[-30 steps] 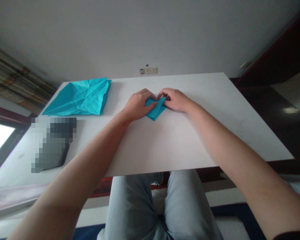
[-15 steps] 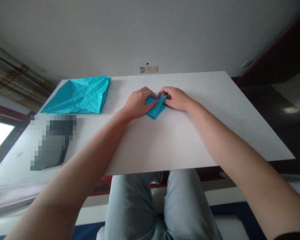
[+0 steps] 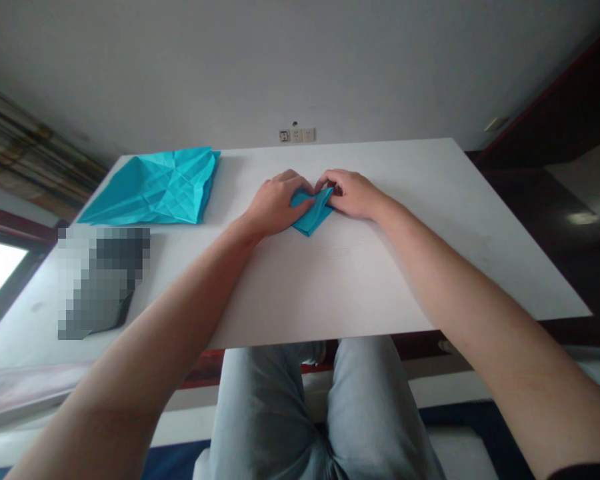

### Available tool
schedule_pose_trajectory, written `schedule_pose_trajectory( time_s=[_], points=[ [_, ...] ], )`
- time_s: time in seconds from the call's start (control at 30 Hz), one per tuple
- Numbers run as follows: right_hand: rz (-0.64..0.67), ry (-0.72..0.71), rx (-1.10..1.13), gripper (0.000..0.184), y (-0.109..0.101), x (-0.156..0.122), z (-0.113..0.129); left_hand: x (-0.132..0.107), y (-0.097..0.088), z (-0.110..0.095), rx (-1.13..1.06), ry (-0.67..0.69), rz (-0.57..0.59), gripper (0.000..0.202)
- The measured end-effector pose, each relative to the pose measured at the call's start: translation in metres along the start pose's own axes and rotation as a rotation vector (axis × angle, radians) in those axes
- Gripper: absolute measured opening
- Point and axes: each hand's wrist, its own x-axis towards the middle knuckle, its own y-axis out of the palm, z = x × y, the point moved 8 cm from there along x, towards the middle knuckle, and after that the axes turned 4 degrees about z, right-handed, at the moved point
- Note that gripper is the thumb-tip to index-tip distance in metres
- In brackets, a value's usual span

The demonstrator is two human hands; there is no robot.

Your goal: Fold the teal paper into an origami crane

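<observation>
A small folded piece of blue paper (image 3: 311,215) lies on the white table (image 3: 330,280), its pointed corner toward me. My left hand (image 3: 275,205) presses down on the paper's left side with curled fingers. Over the paper's upper right part, my right hand (image 3: 353,193) pinches its top edge with bent fingers. The two hands nearly touch above the paper and cover its far half.
A larger creased blue sheet (image 3: 155,187) lies unfolded at the table's far left. A dark blurred object (image 3: 100,280) rests near the left edge. Wall sockets (image 3: 296,135) sit behind the table. My knees show below the near edge.
Both hands and the paper stay in nearly the same place; the view has shifted slightly, and the fingers keep working the same fold.
</observation>
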Motion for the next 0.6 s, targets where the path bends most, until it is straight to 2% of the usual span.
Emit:
schedule_pose_trajectory(
  time_s=[0.6],
  points=[
    [0.018,0.02,-0.004,0.034,0.0009,-0.0005,0.0014,0.001,0.0013,0.0008,0.003,0.011,0.003,0.034]
  ],
)
